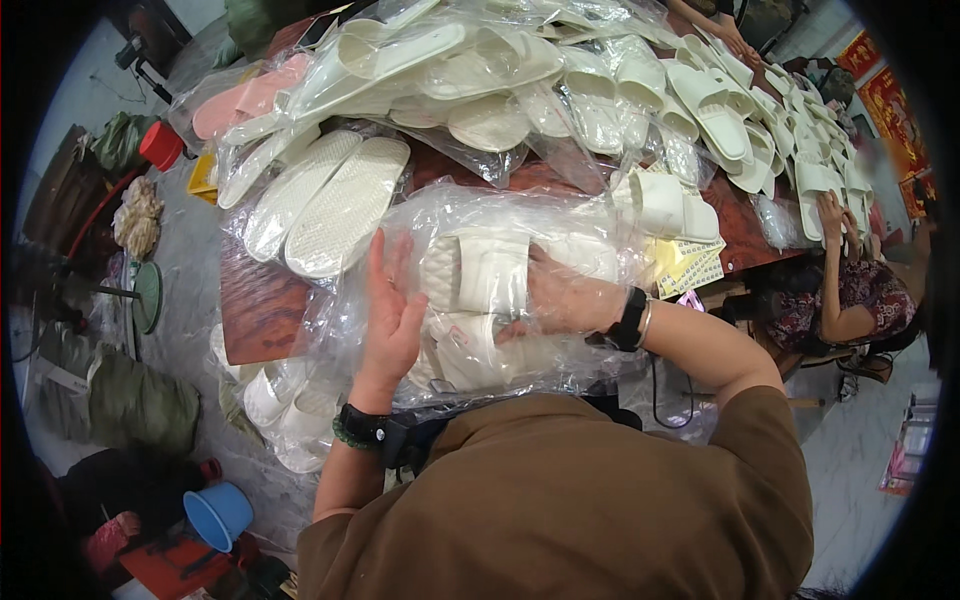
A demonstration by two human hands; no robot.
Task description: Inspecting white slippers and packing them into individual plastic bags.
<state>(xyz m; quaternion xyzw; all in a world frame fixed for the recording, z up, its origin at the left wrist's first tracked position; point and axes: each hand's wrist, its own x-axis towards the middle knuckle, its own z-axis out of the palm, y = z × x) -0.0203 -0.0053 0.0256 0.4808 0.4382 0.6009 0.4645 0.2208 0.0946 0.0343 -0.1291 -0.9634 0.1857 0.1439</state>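
In front of me a pair of white slippers (492, 268) lies inside a large clear plastic bag (400, 222). My right hand (572, 292) reaches under the film and grips the slippers by their straps; some of its fingertips are hidden there. On the left side of the bag, my left hand (392, 322) is upright with its fingers stretched out, resting against the film and holding nothing. Just beyond it, two white slippers (345, 205) with textened soles lie side by side in clear plastic.
Many white slippers (480, 80) are heaped along the far side of the brown table (262, 310), with a pink slipper (250, 98) at left. Yellow sticker sheets (690, 265) lie to my right. Another person's hands (838, 218) touch slippers at far right. A blue bucket (218, 515) stands at lower left.
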